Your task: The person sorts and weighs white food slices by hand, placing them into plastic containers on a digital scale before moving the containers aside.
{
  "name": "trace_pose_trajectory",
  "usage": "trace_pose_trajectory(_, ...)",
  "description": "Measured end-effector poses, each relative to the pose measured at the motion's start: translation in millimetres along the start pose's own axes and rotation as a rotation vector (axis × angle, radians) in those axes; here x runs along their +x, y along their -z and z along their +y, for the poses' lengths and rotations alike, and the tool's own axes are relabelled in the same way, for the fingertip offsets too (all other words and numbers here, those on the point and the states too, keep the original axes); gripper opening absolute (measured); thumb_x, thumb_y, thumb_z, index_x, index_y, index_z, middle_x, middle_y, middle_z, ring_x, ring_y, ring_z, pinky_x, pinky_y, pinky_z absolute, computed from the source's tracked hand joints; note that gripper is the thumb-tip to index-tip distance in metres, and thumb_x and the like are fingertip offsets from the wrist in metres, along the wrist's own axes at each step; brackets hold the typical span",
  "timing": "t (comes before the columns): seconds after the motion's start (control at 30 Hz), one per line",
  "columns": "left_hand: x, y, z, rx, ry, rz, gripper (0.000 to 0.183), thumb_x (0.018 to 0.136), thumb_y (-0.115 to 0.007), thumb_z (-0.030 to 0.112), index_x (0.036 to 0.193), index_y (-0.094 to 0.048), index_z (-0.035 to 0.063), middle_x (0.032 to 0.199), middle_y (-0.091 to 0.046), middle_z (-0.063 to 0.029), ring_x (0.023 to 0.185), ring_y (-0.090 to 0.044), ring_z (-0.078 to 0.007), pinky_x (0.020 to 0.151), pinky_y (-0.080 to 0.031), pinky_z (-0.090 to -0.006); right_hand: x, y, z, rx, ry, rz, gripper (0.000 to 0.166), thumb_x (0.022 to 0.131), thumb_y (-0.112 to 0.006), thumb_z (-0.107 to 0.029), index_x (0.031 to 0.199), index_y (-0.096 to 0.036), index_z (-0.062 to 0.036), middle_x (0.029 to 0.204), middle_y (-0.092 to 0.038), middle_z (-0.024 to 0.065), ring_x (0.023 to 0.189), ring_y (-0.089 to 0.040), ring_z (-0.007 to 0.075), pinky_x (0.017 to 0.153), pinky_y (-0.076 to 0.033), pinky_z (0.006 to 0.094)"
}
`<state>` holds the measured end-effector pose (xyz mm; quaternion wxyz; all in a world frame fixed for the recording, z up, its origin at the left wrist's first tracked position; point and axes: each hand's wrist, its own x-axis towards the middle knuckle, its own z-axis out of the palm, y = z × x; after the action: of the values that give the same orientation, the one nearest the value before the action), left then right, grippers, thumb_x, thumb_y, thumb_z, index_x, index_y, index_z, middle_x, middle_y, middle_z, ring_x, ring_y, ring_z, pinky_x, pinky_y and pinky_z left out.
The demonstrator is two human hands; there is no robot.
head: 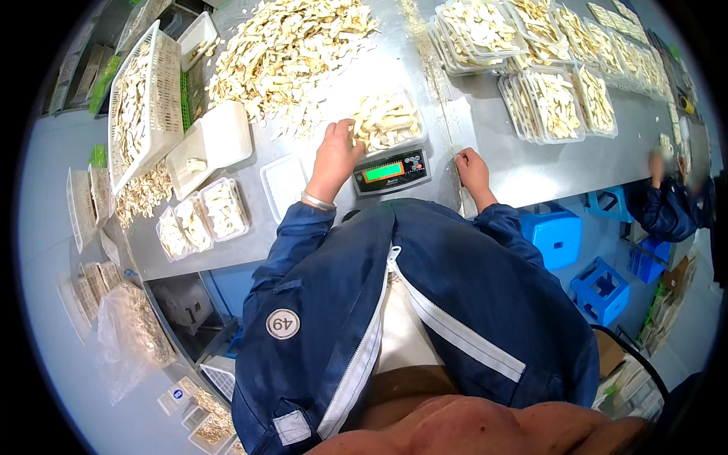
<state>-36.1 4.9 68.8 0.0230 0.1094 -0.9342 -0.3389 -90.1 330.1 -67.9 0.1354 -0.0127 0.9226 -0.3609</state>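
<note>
A clear plastic tray of dried sliced mushrooms [389, 116] sits on a digital scale [392, 172] with a lit green display. At the tray's left edge is my left hand [339, 156], its fingertips touching the slices or the rim; whether it grips a slice is hidden. My right hand [473, 173] rests on the steel table [495, 111] to the right of the scale, fingers curled, with nothing visible in it. Beyond the scale lies a large heap of dried slices [284, 51]. An empty white tray [284, 185] lies left of the scale.
Filled trays [224, 210] stand near the table's left front edge. A white basket [168, 108] of slices leans beside white containers [227, 136]. Stacked filled trays [551, 108] occupy the right side. Blue stools [551, 236] stand below; another person [662, 205] is at far right.
</note>
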Motion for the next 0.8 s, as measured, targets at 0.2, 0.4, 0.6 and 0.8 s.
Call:
trace_pose_trajectory(0.2,10,-4,-13,0.050,-0.003,0.086,0.030,0.080,-0.066,0.013,0.108,-0.061,0.0019,0.096,-0.059,-0.0200,0.087,-0.060,-0.0386,0.075,-0.050,-0.0434,1,-1,0,0.006,-0.024,-0.011,0.023,0.086,-0.056,-0.026,0.093,-0.064,-0.0056,0.088,-0.067,0.0154,0.084,-0.064,0.0344,0.075,-0.050,0.0432)
trace_pose_trajectory(0.4,14,26,-15,-0.173,0.122,0.117,0.026,0.084,-0.066,0.016,0.100,-0.064,-0.0039,0.082,-0.064,-0.0197,0.070,-0.062,-0.0305,0.065,-0.049,-0.0384,0,-2,0,0.009,-0.005,0.023,0.022,0.086,-0.057,-0.026,0.092,-0.064,-0.0056,0.086,-0.066,0.0148,0.082,-0.063,0.0331,0.073,-0.049,0.0418)
trace_pose_trajectory(0.6,13,55,4,-0.622,0.334,0.058,0.022,0.091,-0.066,0.021,0.099,-0.063,0.0018,0.063,-0.053,0.0021,0.053,-0.045,-0.0049,0.047,-0.034,-0.0216,3,-4,7,-0.014,0.020,0.030,0.022,0.086,-0.057,-0.027,0.091,-0.064,-0.0061,0.080,-0.066,0.0142,0.078,-0.064,0.0324,0.070,-0.049,0.0410)
trace_pose_trajectory(0.8,11,55,23,-0.765,0.337,0.044,0.029,0.091,-0.066,0.017,0.112,-0.056,0.0013,0.068,-0.050,0.0030,0.050,-0.042,-0.0049,0.044,-0.029,-0.0220,1,0,-1,-0.020,0.000,0.013,0.023,0.086,-0.055,-0.025,0.091,-0.064,-0.0051,0.086,-0.067,0.0177,0.083,-0.063,0.0368,0.074,-0.050,0.0449)
